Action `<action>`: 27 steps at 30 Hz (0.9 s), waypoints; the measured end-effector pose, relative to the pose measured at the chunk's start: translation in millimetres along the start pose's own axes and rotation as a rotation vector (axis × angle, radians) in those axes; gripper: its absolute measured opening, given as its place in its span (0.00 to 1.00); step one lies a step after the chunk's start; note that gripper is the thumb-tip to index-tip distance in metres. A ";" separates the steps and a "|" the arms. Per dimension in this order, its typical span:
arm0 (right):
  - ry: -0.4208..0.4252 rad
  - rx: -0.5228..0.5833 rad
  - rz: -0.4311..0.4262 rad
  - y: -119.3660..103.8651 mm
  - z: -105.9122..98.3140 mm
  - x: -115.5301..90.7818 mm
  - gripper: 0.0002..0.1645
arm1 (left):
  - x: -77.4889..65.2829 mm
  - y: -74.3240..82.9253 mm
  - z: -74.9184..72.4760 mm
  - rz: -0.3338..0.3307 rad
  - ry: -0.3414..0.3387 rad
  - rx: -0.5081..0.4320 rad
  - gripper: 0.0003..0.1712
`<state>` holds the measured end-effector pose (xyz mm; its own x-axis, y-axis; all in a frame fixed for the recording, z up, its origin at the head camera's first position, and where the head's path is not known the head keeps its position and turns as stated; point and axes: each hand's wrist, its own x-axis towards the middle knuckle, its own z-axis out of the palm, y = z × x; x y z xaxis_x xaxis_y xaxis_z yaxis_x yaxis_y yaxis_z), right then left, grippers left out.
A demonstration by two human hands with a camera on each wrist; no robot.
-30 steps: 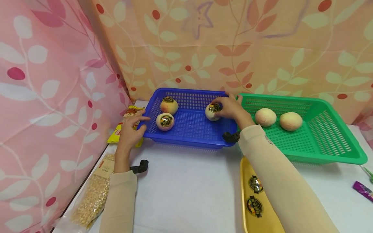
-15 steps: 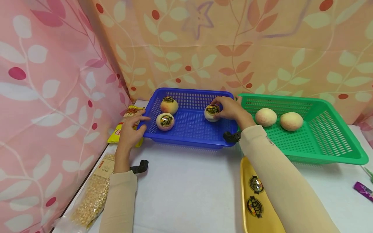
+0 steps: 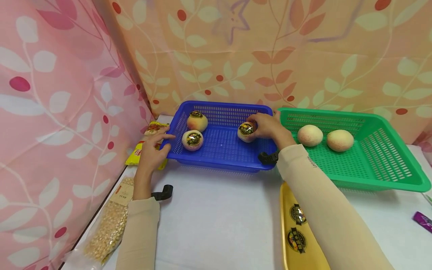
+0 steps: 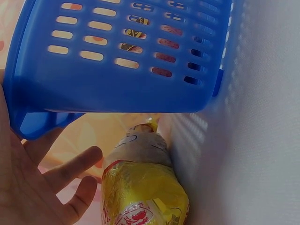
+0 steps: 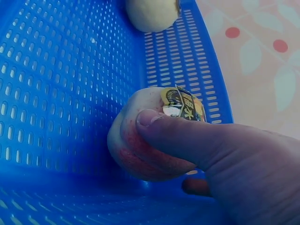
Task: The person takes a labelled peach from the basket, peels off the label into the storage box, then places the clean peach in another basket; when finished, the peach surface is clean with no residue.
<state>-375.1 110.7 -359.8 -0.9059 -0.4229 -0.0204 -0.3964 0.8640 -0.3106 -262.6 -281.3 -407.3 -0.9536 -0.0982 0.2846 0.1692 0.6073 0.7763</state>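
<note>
My right hand [image 3: 268, 125] holds a stickered peach [image 3: 245, 132] near the right end of the blue basket [image 3: 219, 162]. In the right wrist view the thumb lies across the peach's pink side [image 5: 150, 159], just below its black-and-gold sticker [image 5: 180, 104]; the other fingers are mostly hidden. My left hand [image 3: 151, 150] rests at the basket's left rim with its fingers loosely extended; in the left wrist view some fingers hang free below the rim. Two more stickered peaches, one behind [image 3: 197, 122] and one in front [image 3: 192, 140], sit at the basket's left end.
A green basket [image 3: 371, 183] with two peaches without visible stickers adjoins on the right. Before it lies a yellow tray [image 3: 290, 258] bearing round stickers. At left are a yellow packet [image 3: 134, 155] and a bag of grains [image 3: 109, 221]. A purple packet [image 3: 422, 221] lies far right.
The peach in my right hand has turned, so its sticker faces more to the front left. My left hand stays at the rim. The whole view has shifted slightly.
</note>
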 end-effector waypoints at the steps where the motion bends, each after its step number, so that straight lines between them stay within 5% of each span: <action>1: 0.000 0.005 -0.004 0.1 -0.1 0.1 0.39 | 0.1 -0.1 0.0 -0.001 0.000 0.000 0.20; 8: 0.021 0.055 -0.024 0.8 -1.6 -0.7 0.37 | 0.7 -0.2 0.6 0.001 0.001 -0.007 0.20; 27: 0.097 0.432 -0.121 -13.9 -23.4 -12.9 0.38 | -0.5 1.3 0.7 0.010 -0.004 -0.012 0.20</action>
<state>-361.4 110.5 -333.0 -0.8748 -0.4687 0.1230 -0.4205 0.6081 -0.6733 -262.1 -279.9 -406.8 -0.9529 -0.0885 0.2902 0.1820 0.5985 0.7802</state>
